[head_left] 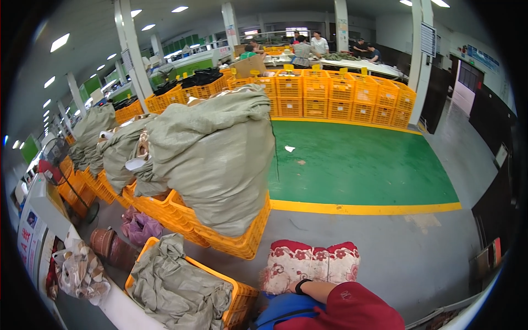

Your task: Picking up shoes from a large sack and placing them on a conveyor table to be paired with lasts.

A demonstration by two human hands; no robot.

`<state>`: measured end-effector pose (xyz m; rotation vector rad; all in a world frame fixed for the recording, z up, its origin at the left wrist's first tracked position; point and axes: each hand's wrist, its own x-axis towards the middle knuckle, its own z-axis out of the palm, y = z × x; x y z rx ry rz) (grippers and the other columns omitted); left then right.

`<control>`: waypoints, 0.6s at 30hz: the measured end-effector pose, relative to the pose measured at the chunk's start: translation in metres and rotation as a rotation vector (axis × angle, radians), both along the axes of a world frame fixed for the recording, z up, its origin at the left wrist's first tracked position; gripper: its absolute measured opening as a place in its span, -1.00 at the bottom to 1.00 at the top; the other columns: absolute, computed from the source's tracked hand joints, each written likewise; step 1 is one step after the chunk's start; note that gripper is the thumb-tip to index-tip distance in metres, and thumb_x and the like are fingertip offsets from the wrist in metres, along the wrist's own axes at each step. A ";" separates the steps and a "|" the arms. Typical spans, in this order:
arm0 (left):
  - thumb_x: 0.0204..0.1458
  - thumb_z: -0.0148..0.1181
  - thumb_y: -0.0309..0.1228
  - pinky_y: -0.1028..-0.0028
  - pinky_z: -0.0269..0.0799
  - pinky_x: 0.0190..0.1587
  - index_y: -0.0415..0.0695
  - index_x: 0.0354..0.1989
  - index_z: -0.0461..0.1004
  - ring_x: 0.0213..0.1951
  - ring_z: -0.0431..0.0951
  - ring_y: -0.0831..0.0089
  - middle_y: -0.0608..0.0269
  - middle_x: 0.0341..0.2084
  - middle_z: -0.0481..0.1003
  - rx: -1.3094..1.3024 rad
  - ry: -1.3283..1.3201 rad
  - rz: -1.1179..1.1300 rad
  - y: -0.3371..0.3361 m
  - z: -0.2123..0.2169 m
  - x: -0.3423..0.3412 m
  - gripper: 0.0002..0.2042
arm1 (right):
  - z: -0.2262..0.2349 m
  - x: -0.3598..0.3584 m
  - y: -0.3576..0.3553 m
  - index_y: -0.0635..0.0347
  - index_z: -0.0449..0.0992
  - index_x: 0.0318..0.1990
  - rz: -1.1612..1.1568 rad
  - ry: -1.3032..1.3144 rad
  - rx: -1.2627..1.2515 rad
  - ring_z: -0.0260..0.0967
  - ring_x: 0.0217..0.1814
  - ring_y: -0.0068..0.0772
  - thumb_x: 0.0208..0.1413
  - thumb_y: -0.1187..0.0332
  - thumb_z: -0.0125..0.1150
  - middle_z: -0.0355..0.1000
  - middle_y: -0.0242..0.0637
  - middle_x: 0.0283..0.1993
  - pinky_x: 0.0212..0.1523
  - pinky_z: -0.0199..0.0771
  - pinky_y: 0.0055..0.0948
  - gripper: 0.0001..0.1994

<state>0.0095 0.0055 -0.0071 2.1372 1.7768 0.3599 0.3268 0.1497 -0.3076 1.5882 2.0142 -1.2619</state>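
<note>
- Far left: a clear plastic bag [81,270] holds brown and white pieces; beyond it are a reddish-brown tub [113,247] and a purple bag [142,226], the contents of both unclear.
- Left to centre: a row of orange crates [157,212] bears grey-green sacks [91,135]. Brown and white material shows at some openings. Judged by their bulk, these sacks are filled and their loading is done.
- Centre: the large sack [214,148], the fullest in view, bulges above the crate rim; its contents are mostly hidden.
- Lower centre-left: a separate near crate [247,301] contains crumpled grey-green sheeting [179,289]. Whether anything lies beneath, and so whether this crate is complete, cannot be told.
- Lower centre: a red-and-cream patterned cushion [313,265] lies just right of the near crate, in front of the person. The right hand [293,287], below a black wristband [302,286], is at its near edge; whether the fingers grip or merely rest cannot be told. The left hand is out of view. Handling of the cushion appears unfinished; how much remains is not shown.
- Background, centre to right: orange crates stacked two high [316,91] carry yellow tags; their contents are mostly indistinct.
</note>
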 end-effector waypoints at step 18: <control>-0.09 0.13 -0.26 0.18 0.33 -0.27 -0.11 0.02 0.27 -0.33 0.43 0.02 -0.05 -0.41 0.44 0.049 0.009 0.181 -0.014 -0.030 -0.013 -0.54 | -0.055 0.001 0.019 0.18 0.51 -0.20 0.303 -0.068 -0.055 0.36 -0.03 -0.11 -0.08 0.12 0.00 0.40 -0.01 -0.11 -0.02 0.29 -0.27 -0.62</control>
